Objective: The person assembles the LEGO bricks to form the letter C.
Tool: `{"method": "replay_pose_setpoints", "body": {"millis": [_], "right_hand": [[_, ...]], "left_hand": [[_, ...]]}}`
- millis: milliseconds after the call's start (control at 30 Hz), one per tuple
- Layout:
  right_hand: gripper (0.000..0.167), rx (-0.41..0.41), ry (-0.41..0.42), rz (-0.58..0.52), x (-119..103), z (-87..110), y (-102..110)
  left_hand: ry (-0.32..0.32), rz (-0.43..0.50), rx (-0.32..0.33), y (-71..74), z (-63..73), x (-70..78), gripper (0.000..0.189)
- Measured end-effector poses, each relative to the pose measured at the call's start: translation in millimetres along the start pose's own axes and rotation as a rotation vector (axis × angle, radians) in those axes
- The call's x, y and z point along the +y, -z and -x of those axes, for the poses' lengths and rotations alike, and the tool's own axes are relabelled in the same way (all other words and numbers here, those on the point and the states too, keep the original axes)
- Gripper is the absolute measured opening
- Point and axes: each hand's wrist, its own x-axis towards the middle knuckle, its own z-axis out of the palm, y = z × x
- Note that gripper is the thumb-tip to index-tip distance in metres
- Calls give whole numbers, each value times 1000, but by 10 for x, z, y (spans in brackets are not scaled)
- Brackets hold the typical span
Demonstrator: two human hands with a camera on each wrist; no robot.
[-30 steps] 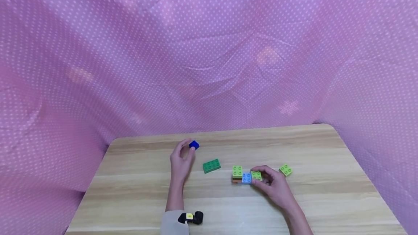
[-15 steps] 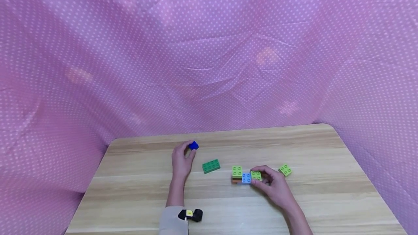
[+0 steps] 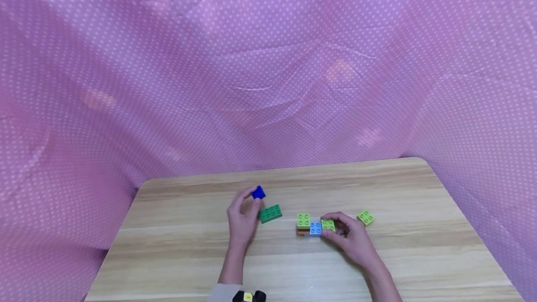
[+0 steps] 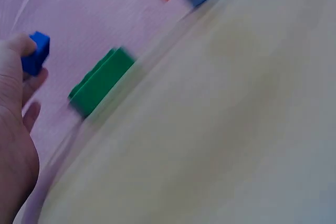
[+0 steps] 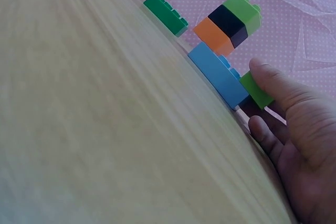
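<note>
My left hand (image 3: 242,220) pinches a small dark blue brick (image 3: 258,193) between thumb and fingers, raised off the table in the left wrist view. Just below it lies a long green brick (image 3: 271,214). At centre right stands a built piece: a light blue brick (image 5: 218,75) bears an orange brick (image 5: 213,35), a black brick (image 5: 228,25) and a lime brick (image 5: 242,13) stacked on one end. On its other end sits a second lime brick (image 3: 328,225), which my right hand (image 3: 354,240) grips between thumb and fingers. The hand partly covers that brick.
A loose lime brick (image 3: 365,217) lies beyond the right hand's knuckles. The wooden table (image 3: 176,227) has a far edge against a pink dotted cloth (image 3: 268,106) that hangs round it. A black camera (image 3: 249,296) is strapped to the left sleeve.
My left hand has moved right with the blue brick, which has turned and now hangs near the green brick. The right hand keeps its hold on the lime brick.
</note>
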Motion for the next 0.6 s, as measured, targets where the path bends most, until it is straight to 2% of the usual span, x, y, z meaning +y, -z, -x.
{"method": "replay_pose_setpoints", "body": {"millis": [133,233,400,600], "right_hand": [[36,-1,17,-5,3,3,-6],[35,-5,18,-11,10,12,2],[36,-5,5,-18,14,12,6],[36,1,8,-12,20,8,9]], "left_hand": [[-69,194,-71,-214,181,154,35],[-91,286,-119,-385,315,265,35],[-79,248,-204,-595,479,412,36],[-87,227,-286,-702,553,481,34]]}}
